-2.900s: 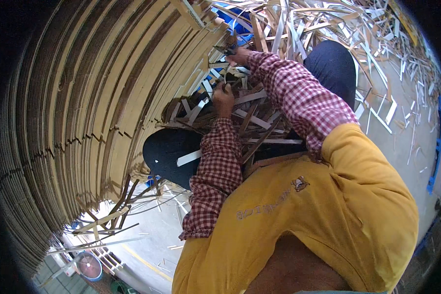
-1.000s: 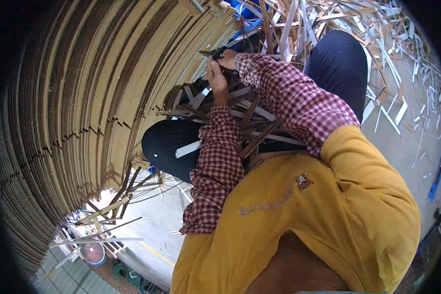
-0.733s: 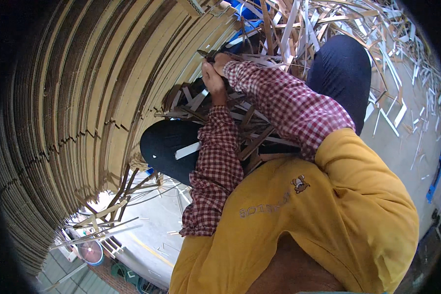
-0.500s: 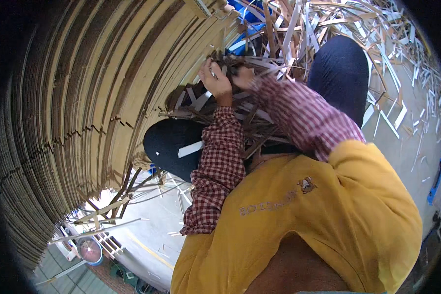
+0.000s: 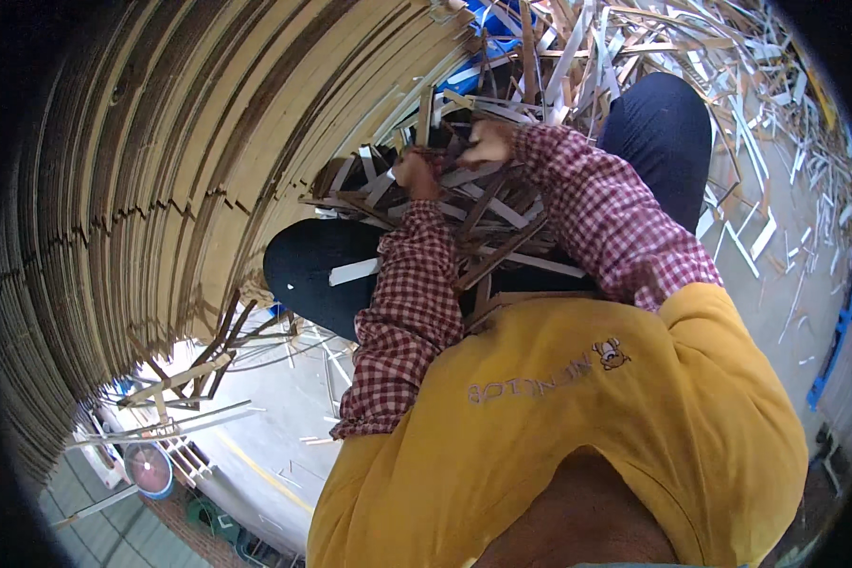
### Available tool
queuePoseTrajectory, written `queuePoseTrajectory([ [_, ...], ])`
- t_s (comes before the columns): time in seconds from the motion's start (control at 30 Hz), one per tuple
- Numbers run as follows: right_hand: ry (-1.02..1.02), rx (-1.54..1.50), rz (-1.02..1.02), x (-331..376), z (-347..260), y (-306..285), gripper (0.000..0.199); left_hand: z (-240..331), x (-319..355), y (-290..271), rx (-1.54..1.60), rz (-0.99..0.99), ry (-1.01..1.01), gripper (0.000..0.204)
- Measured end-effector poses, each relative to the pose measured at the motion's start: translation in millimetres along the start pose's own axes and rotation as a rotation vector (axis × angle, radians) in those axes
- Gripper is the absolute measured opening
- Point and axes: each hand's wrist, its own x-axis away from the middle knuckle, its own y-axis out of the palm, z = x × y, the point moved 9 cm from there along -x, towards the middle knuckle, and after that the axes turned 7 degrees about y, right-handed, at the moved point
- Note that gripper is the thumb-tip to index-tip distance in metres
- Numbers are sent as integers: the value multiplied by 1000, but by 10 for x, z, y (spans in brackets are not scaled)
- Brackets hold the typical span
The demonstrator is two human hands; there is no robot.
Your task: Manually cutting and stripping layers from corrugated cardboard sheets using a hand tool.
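Observation:
My left hand (image 5: pixel 416 174) is closed, its fingers curled beside the foot of the stack. A brown strip (image 5: pixel 426 115) stands up just beyond it, and I cannot tell whether the fingers hold it. Close by on the right, my right hand (image 5: pixel 488 143) is bent inward with its fingers curled toward the left one. Something dark shows at its fingertips, too blurred to name. Beneath both hands lies a tangle of brown and white cardboard-like scrap strips (image 5: pixel 490 201), heaped between my knees. Checked sleeves cover both forearms.
A tall stack of corrugated cardboard sheets (image 5: pixel 246 123) rises close on the left. More loose strips (image 5: pixel 667 43) pile up at the far right and scatter over the grey floor (image 5: pixel 762 293). One white strip (image 5: pixel 354 272) lies on my left knee. A round tub (image 5: pixel 150 470) stands lower left.
My left hand has gone from partly spread to curled and sits slightly lower. The right hand has shifted a little to the right. The brown strip now stands up beyond the left hand.

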Motion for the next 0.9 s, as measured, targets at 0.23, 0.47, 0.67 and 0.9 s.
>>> queuePoseTrajectory([
  [0.23,-210,-168,-53,-173,-653,-63,60,409,380,-180,586,55,163,37],
  [0.47,11,-165,260,-822,-703,-200,60,847,570,-247,126,292,453,49],
  [0.67,-137,-251,296,-1340,-836,53,56,997,528,-169,-6,281,582,42],
  [0.9,-645,-534,550,33,-1166,59,43,1274,595,-166,-247,227,955,33],
])
